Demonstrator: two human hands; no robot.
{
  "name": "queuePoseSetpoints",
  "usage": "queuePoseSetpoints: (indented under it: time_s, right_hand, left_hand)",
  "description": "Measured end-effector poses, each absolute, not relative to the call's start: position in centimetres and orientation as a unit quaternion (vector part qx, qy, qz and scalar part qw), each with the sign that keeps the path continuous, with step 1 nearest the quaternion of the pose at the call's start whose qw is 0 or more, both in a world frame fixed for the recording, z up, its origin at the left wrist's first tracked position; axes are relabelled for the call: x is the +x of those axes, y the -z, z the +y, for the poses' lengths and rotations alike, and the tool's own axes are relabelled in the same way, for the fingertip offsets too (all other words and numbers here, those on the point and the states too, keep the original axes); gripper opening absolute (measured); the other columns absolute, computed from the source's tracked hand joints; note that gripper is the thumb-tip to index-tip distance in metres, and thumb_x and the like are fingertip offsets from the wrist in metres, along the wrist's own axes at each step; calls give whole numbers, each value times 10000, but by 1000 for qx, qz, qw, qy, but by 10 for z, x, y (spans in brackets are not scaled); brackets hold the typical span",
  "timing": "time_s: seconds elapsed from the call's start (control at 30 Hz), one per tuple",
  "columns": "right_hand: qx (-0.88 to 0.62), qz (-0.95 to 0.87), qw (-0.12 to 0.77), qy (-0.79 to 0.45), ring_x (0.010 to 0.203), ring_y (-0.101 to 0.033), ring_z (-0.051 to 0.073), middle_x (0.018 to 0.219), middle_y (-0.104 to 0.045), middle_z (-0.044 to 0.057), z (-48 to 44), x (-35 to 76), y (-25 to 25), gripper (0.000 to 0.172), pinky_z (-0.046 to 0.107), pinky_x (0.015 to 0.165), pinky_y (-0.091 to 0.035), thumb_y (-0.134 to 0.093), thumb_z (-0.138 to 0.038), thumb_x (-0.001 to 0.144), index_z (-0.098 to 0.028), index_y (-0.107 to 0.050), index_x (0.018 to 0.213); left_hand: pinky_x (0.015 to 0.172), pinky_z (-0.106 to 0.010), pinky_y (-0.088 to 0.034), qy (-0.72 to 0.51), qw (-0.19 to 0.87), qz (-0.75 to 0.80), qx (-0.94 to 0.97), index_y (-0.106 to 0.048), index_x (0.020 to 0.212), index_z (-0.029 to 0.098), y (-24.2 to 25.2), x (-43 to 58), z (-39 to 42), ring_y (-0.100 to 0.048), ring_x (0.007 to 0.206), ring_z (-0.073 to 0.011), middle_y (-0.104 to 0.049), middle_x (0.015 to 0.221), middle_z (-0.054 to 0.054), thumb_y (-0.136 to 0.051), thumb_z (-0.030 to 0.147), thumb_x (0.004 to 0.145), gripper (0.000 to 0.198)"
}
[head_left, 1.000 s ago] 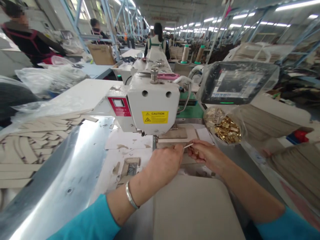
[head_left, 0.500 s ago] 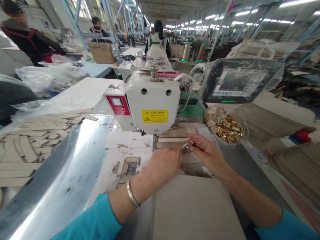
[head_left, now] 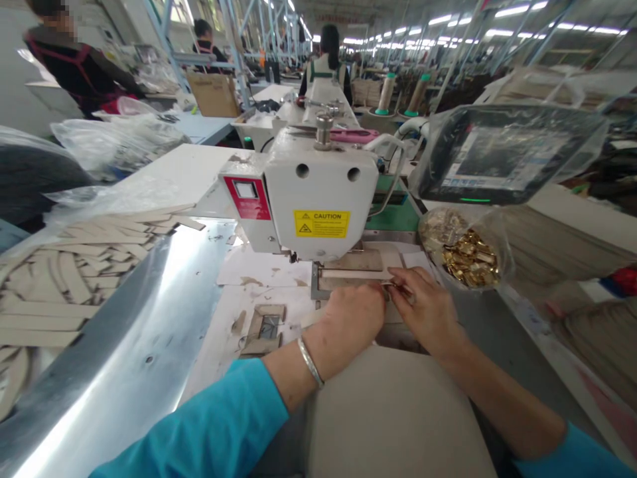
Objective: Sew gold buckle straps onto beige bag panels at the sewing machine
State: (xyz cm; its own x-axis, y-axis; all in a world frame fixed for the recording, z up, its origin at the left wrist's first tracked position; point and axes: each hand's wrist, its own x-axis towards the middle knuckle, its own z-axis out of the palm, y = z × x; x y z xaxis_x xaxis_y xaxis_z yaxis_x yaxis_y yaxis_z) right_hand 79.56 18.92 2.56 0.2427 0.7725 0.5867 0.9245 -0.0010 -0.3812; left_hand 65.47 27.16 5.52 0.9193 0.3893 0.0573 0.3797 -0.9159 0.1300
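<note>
My left hand (head_left: 354, 315), with a silver bangle at the wrist, is closed, and its fingertips meet those of my right hand (head_left: 428, 305) below the sewing machine head (head_left: 321, 192). A small metal buckle (head_left: 387, 283) shows between the fingers, pinched by my right hand. My left hand is closed on a beige strap, mostly covered by the fingers. Just behind the hands is the machine's clamp frame (head_left: 315, 282) with beige material in it. A large beige panel (head_left: 393, 411) lies in front, under my forearms.
Loose beige strips (head_left: 74, 275) pile up at left on the metal table (head_left: 164, 318). A bag of gold-coloured buckles (head_left: 470, 259) stands at right, below a plastic-wrapped screen (head_left: 512, 156). Thread cones (head_left: 386, 93) and other people are farther back.
My left hand has moved right and closer to my right hand, and the strap end seen between them is now covered. The whole view has shifted slightly.
</note>
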Motion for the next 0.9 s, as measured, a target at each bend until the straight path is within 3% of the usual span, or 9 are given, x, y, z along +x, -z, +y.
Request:
queuePoseSetpoints:
  time_s: [0.13, 0.33, 0.5, 0.57, 0.67, 0.77, 0.9]
  right_hand:
    - [-708, -586, 382, 96, 751, -670, 182, 860, -686, 55, 189, 800, -25, 121, 292, 668, -545, -578, -195, 868, -203, -692, 909]
    - [-742, -570, 344, 75, 706, -715, 198, 843, -754, 46, 187, 803, -23, 216, 297, 641, -552, -562, -227, 878, -207, -696, 1046]
    - [-697, -646, 306, 54, 939, -712, 232, 1089, -731, 127, 189, 804, -26, 352, 337, 813, -555, -459, -199, 892, -151, -648, 1185]
    - [-711, -635, 303, 7, 970, -699, 250, 1098, -723, 138, 191, 805, -28, 371, 357, 833, -541, -458, -215, 868, -143, -646, 1179]
    - [-757, -556, 311, -144, 793, -690, 229, 864, -729, 91, 200, 808, -31, 284, 317, 677, -522, -472, -236, 792, -164, -676, 976]
    - [-782, -440, 331, -293, 530, -547, 147, 589, -594, 13, 213, 814, -32, 172, 244, 465, -369, -456, -277, 751, -190, -602, 725]
    - [-802, -394, 318, -318, 445, -385, 99, 498, -476, -34, 230, 828, -27, 242, 233, 414, -239, -579, -413, 719, -175, -626, 717]
  left_hand:
    - [649, -307, -575, -23, 68, 191, 979, -624, 919, 111, -59, 661, 271, -717, 837, -237, -686, 875, -106, -458, 103, 942, 167]
    - [681, -296, -571, -25, 85, 200, 976, -608, 1012, 102, -57, 666, 269, -716, 848, -220, -687, 883, -107, -417, 101, 959, 198]
    - [692, -323, -563, -36, 119, 214, 969, -566, 1072, 105, -46, 673, 280, -713, 849, -234, -690, 900, -111, -371, 132, 977, 219]
    - [691, -309, -550, -49, 136, 228, 963, -523, 1134, 101, -40, 677, 286, -703, 861, -227, -686, 936, -114, -383, 155, 976, 218]
    - [787, -314, -524, -108, 110, 195, 969, -502, 1156, 100, -34, 682, 293, -656, 967, -219, -659, 1059, -125, -401, 165, 971, 221]
    - [972, -412, -443, -137, 53, 136, 980, -571, 1083, 106, -30, 684, 299, -593, 1080, -258, -656, 1079, -120, -381, 163, 983, 223]
    - [1048, -482, -373, -115, -7, 193, 974, -524, 1297, 49, -23, 682, 302, -518, 1222, -323, -615, 1252, -171, -427, 189, 970, 369]
